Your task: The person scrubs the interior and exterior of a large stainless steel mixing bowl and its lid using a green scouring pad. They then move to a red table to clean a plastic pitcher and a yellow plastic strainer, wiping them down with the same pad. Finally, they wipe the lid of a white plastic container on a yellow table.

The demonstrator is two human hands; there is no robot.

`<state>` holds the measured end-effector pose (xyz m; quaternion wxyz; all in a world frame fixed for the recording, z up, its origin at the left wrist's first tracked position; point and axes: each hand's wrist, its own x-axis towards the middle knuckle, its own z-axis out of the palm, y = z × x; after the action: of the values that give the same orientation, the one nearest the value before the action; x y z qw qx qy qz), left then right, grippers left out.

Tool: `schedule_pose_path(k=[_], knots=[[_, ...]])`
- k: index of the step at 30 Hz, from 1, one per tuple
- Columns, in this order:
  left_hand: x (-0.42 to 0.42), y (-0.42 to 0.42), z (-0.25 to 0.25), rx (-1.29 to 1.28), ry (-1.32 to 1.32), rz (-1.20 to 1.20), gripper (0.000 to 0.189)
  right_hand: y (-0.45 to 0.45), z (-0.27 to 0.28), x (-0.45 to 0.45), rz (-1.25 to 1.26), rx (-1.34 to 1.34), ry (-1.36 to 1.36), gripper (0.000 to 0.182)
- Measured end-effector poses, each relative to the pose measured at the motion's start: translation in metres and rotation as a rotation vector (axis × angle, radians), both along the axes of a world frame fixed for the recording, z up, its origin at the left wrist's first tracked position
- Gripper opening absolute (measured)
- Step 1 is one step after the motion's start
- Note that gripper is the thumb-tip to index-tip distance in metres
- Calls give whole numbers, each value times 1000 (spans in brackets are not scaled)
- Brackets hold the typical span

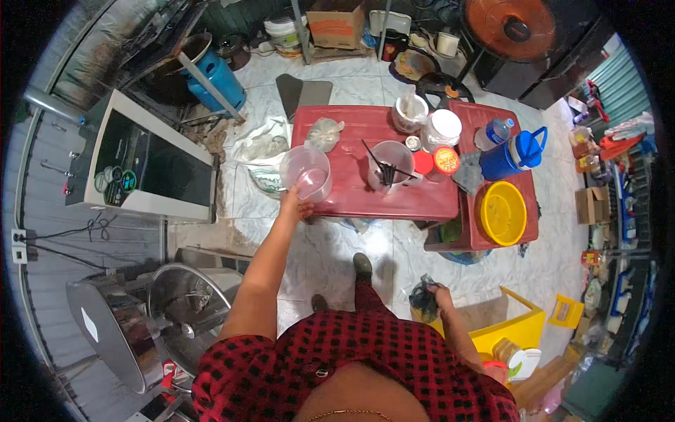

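Observation:
My left hand [293, 204] grips the near side of a clear plastic measuring jug [306, 171], with the thumb over its wall. The jug is at the left end of a red plastic table [348, 198]; nothing shows inside it. Low at my right side, my right hand [442, 295] holds a thin dark plastic bag [423, 296] by its gathered top. Something brownish shows through the bag's lower part. A knotted clear bag [324, 134] lies just behind the left jug. Further right stands a second clear jug [391, 158] with black utensils in it.
Jars with red lids [445, 160] and a white-lidded tub [443, 128] crowd the table's right end. A second red table bears a blue water jug [509, 156] and a yellow basin [503, 213]. A steel mixing bowl [184, 311] stands left; a yellow bin [506, 322] stands right.

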<state>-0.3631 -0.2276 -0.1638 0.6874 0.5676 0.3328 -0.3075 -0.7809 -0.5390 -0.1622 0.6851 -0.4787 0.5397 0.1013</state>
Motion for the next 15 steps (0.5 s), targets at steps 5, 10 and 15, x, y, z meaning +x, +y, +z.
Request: schedule_pose_path(k=[5,10,15], knots=[[-82,-38,29,139,-139,-121,48,-9,7,15,-65,7,-25,19],[-58,-121,-25,-60,-366,-474,31,-3,17,31,-62,56,-24,18],[19,-202,-54,8,-176,-376,36,-8,0,12,-82,30,-37,20]])
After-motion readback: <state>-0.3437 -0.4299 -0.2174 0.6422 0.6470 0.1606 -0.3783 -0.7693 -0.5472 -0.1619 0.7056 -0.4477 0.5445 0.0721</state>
